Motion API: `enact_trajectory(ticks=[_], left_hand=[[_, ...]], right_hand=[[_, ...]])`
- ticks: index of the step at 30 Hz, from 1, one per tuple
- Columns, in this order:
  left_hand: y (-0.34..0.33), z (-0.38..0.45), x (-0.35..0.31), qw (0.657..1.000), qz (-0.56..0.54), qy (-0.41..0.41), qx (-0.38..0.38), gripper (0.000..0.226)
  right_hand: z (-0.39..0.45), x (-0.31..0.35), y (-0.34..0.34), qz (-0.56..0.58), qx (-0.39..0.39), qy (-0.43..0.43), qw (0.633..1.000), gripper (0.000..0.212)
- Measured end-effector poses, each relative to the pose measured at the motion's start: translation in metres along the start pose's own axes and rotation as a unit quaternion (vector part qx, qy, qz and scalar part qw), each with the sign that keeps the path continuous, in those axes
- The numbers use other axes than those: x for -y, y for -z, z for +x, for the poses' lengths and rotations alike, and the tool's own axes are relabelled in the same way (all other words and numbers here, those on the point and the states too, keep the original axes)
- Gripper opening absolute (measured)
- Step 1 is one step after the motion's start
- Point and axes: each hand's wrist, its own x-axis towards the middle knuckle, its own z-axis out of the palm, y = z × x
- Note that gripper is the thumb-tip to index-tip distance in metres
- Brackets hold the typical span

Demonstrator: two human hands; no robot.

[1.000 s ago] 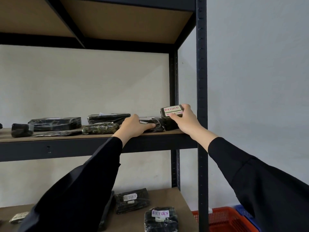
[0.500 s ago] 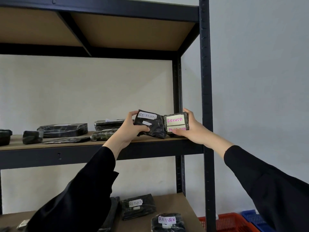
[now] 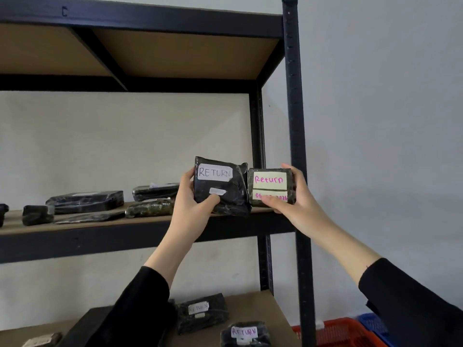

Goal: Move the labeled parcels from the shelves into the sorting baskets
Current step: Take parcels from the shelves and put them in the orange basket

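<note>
Background: pale wall behind a dark metal shelving rack [image 3: 292, 101] with brown boards; you look up at it from the head view.
Left hand: your left hand [image 3: 190, 209] grasps a black wrapped parcel [image 3: 221, 187], thumb on its front, fingers curled behind its left edge. Its white label reads "RETURN".
Right hand: your right hand [image 3: 293, 199] grasps a smaller parcel [image 3: 270, 186], thumb under the front, fingers wrapped over the right side. Its yellow label reads "Return" in pink, with a date line below, partly covered.
Position of both: you hold the two parcels upright and side by side, touching, above the right end of the middle shelf [image 3: 75, 222], just beside the front post.
Middle shelf, left: several more black parcels [image 3: 85, 201] lie flat there, well apart from your hands.
Lower shelf: two parcels [image 3: 200, 314] with "RETURN" labels lie near the right end.
Baskets: a red basket [image 3: 338, 333] and a blue basket [image 3: 373, 324] stand at bottom right, partly hidden by your right sleeve [image 3: 413, 306].
</note>
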Motion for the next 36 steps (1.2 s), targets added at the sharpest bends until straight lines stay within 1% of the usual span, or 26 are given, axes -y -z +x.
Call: enact_trajectory(ticks=[4,7,11,15,18,22,25,27,29,32,36], left_hand=[[-0.030,-0.058,-0.018,1.000,-0.023,0.001,-0.017,0.054],[-0.064,-0.104,-0.025,0.999,-0.038,0.018,-0.015,0.053],[-0.122,-0.167,-0.016,0.995,-0.054,0.078,0.002,0.053],[-0.185,-0.222,0.009,0.986,-0.053,0.157,0.017,0.053],[-0.228,-0.249,0.030,0.976,-0.053,0.212,0.025,0.054],[-0.274,-0.266,0.067,0.960,-0.051,0.274,0.025,0.053],[-0.301,-0.271,0.104,0.948,-0.048,0.313,0.027,0.049],[-0.313,-0.273,0.127,0.943,-0.050,0.329,0.024,0.049],[-0.332,-0.273,0.154,0.934,-0.043,0.353,0.020,0.048],[-0.355,-0.264,0.194,0.920,-0.028,0.390,0.005,0.050],[-0.379,-0.241,0.252,0.903,0.016,0.428,-0.018,0.055]], right_hand=[[-0.048,-0.005,0.036,0.045,0.004,-0.027,0.999,0.085],[-0.088,-0.017,0.071,0.053,0.007,-0.060,0.997,0.077],[-0.148,-0.053,0.122,0.035,0.011,-0.119,0.992,0.072],[-0.195,-0.110,0.170,0.039,-0.017,-0.197,0.979,0.066],[-0.216,-0.158,0.200,0.032,-0.017,-0.275,0.961,0.071],[-0.242,-0.213,0.224,0.035,-0.007,-0.356,0.934,0.082],[-0.252,-0.251,0.233,0.041,-0.024,-0.395,0.917,0.101],[-0.256,-0.272,0.233,0.040,-0.024,-0.409,0.911,0.108],[-0.257,-0.302,0.234,0.023,-0.022,-0.429,0.903,0.102],[-0.250,-0.349,0.232,-0.007,-0.020,-0.471,0.882,0.085],[-0.226,-0.408,0.221,-0.040,-0.009,-0.491,0.870,0.076]])
